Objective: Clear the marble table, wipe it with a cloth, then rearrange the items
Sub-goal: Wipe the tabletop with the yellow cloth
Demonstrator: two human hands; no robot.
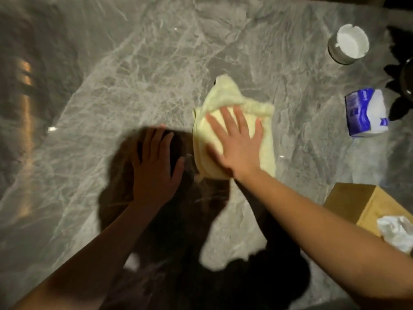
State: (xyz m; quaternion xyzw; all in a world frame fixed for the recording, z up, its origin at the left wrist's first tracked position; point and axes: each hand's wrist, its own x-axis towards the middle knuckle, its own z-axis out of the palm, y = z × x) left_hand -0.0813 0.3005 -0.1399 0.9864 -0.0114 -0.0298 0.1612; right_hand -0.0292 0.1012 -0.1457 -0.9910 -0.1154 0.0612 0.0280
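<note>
A pale yellow cloth lies bunched on the grey marble table a little right of centre. My right hand presses flat on the cloth, fingers spread, palm down. My left hand rests flat on the bare marble just left of the cloth, fingers apart, holding nothing. My own shadow darkens the tabletop under both forearms.
At the far right stand a white ashtray, a blue-and-white tissue pack and a dark object at the frame edge. A brown cardboard box with a crumpled white tissue sits at the right front.
</note>
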